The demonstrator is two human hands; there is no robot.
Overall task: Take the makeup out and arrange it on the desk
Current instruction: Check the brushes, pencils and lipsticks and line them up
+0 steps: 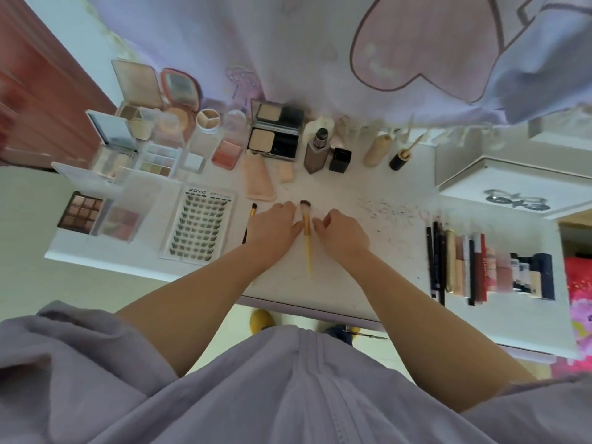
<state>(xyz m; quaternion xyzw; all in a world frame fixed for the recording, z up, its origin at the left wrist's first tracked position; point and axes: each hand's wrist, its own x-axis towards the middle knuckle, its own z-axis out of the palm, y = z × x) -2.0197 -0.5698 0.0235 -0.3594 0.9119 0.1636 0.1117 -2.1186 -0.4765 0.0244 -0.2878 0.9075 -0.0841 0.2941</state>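
A yellow-handled makeup brush [307, 248] lies on the white desk [339, 283], bristles pointing away from me. My left hand [272, 227] rests palm down just left of it, thumb against the handle. My right hand [341, 233] sits just right of it with bent fingers, the index tip touching the handle. Neither hand wraps around the brush. A second, thinner brush [252, 213] lies left of my left hand, partly hidden by it. Open palettes [83, 214], a false-lash tray [198, 222], a black powder compact [275, 136] and a foundation bottle [315, 150] are laid out around them.
A row of pencils and lipsticks [480, 267] lies at the right side of the desk. A white box [499, 184] stands at the back right. A pink puff [258, 177] lies just beyond my left hand. A lilac printed cloth [352, 59] hangs behind the desk.
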